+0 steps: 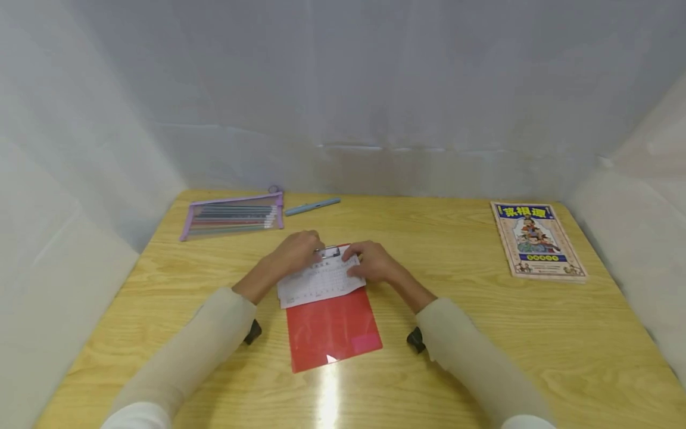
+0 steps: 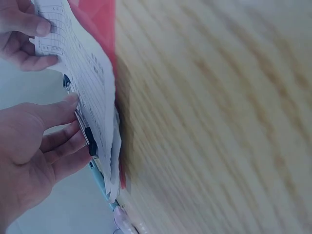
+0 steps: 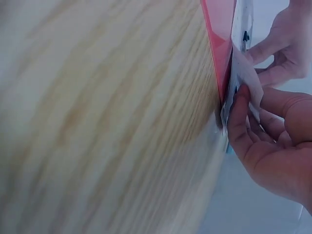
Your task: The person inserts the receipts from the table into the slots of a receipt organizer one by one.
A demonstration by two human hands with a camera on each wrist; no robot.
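Observation:
A red clipboard point(image 1: 334, 330) lies on the wooden table in front of me, slightly turned. White printed sheets point(image 1: 316, 286) cover its upper half and stick out past its left edge. At the top is a metal clip point(image 1: 329, 252) with black ends. My left hand point(image 1: 297, 251) pinches this clip, thumb on the near side and fingers behind, as the left wrist view shows. At the sheets' upper right corner, my right hand point(image 1: 374, 261) pinches the paper between thumb and fingers. The corner bends up there in the right wrist view. How firmly the clip bites is hidden.
Behind to the left lies a clear pouch point(image 1: 230, 229) with purple edging and several pencils inside. A blue pen point(image 1: 312, 206) lies beside it. On the far right is a book point(image 1: 538, 241) with an illustrated cover. Pale sheeting point(image 1: 375, 89) hangs behind the table.

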